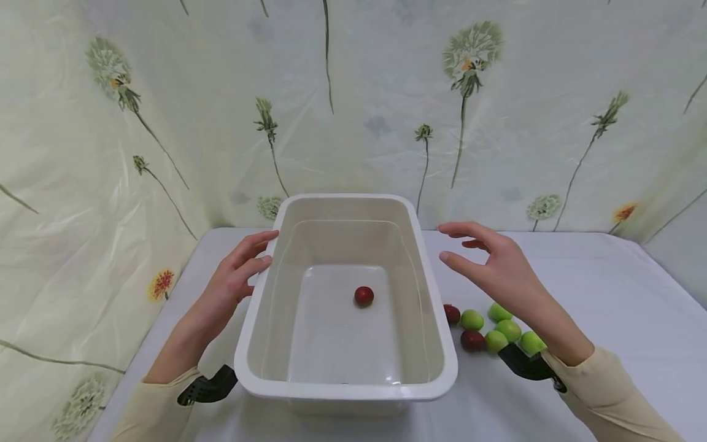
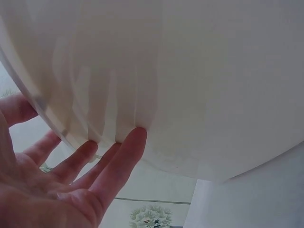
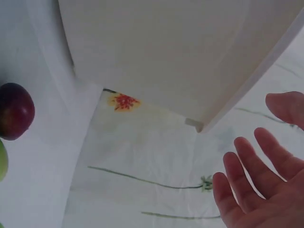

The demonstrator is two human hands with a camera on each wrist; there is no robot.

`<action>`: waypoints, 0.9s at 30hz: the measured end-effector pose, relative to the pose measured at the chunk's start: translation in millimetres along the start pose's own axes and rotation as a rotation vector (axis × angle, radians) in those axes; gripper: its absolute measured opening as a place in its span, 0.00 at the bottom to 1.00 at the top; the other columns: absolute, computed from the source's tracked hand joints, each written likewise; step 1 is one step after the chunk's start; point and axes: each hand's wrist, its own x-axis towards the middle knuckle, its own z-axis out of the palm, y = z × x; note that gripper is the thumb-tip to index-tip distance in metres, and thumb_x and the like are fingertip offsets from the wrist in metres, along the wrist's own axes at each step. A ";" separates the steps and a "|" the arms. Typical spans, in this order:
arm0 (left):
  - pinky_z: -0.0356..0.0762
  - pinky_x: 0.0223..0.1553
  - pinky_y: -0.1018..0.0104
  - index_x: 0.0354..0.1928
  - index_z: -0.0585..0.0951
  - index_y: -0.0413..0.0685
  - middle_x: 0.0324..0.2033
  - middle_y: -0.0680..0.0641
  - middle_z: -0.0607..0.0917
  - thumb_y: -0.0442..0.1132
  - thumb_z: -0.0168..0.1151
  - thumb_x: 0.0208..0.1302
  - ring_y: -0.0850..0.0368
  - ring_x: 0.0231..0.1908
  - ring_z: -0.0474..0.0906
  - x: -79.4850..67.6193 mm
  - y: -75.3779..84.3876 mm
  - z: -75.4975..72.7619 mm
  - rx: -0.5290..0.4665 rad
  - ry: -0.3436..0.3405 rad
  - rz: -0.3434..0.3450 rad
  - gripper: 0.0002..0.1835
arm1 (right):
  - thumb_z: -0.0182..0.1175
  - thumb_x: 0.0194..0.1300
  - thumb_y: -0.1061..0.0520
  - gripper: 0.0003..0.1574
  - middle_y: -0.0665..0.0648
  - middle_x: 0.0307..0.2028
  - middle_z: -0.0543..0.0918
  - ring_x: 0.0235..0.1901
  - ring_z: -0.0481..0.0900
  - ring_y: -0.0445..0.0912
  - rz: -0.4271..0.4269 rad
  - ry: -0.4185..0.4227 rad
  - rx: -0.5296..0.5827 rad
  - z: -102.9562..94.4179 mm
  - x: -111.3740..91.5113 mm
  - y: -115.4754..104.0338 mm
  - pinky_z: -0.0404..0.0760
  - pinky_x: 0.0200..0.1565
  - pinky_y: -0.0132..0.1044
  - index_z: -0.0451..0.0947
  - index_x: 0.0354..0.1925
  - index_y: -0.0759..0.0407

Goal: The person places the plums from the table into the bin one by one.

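Observation:
A white plastic basin [image 1: 345,391] stands on the table in front of me, with one small round red fruit [image 1: 363,296] on its floor. My left hand [image 1: 223,291] is at the basin's left side, thumb and fingertips at the rim. In the left wrist view the fairly straight fingers [image 2: 118,161] touch the outer wall below the rim. My right hand [image 1: 499,264] hovers to the right of the basin, apart from it. Nothing is between its spread thumb and fingers, as the right wrist view also shows.
Right of the basin, below my right forearm, several green fruits [image 1: 508,331] lie on the white tablecloth [image 1: 624,307] beside two dark red fruits [image 1: 472,341]. A floral-printed sheet [image 1: 364,123] hangs behind the table and along its left side.

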 end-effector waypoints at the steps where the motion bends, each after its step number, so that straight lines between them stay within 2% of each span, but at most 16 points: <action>1: 0.80 0.46 0.49 0.72 0.64 0.57 0.68 0.49 0.66 0.50 0.48 0.75 0.45 0.59 0.71 0.0 0.1 -0.1 0.003 -0.001 0.000 0.26 | 0.64 0.66 0.47 0.24 0.45 0.57 0.78 0.55 0.74 0.45 0.006 0.004 -0.003 -0.6 -1.9 1.9 0.70 0.55 0.49 0.76 0.60 0.42; 7: 0.79 0.47 0.48 0.72 0.64 0.57 0.68 0.50 0.66 0.50 0.48 0.75 0.44 0.61 0.69 -0.1 1.1 -0.4 0.009 -0.002 0.000 0.26 | 0.65 0.67 0.49 0.26 0.51 0.59 0.77 0.55 0.73 0.47 0.030 0.038 -0.010 -3.6 -13.0 12.6 0.67 0.56 0.49 0.75 0.61 0.46; 13: 0.79 0.47 0.48 0.72 0.63 0.57 0.68 0.50 0.65 0.50 0.48 0.75 0.45 0.60 0.70 -0.6 0.7 -0.9 0.010 -0.002 -0.002 0.26 | 0.64 0.67 0.49 0.27 0.52 0.60 0.77 0.56 0.73 0.48 0.050 0.071 -0.037 -5.2 -23.2 23.8 0.67 0.54 0.41 0.74 0.63 0.47; 18: 0.79 0.47 0.48 0.72 0.63 0.59 0.68 0.51 0.65 0.51 0.49 0.75 0.46 0.59 0.71 -0.2 1.0 -0.5 0.006 -0.006 0.001 0.26 | 0.62 0.69 0.48 0.28 0.53 0.61 0.76 0.56 0.73 0.52 0.058 0.079 -0.051 -6.1 -31.9 33.3 0.68 0.54 0.48 0.73 0.65 0.50; 23: 0.78 0.48 0.47 0.72 0.63 0.60 0.69 0.52 0.65 0.52 0.49 0.75 0.46 0.60 0.71 0.1 1.3 0.0 0.009 -0.006 -0.004 0.26 | 0.61 0.69 0.47 0.28 0.55 0.62 0.75 0.56 0.72 0.55 0.099 0.084 -0.053 -7.1 -41.0 42.5 0.68 0.54 0.50 0.73 0.65 0.52; 27: 0.77 0.48 0.48 0.72 0.64 0.61 0.69 0.53 0.64 0.51 0.48 0.75 0.47 0.60 0.70 -0.1 1.1 -0.3 0.016 -0.002 -0.020 0.25 | 0.61 0.70 0.47 0.30 0.58 0.62 0.74 0.58 0.70 0.57 0.138 0.088 -0.056 -8.6 -48.3 50.0 0.69 0.54 0.57 0.72 0.65 0.54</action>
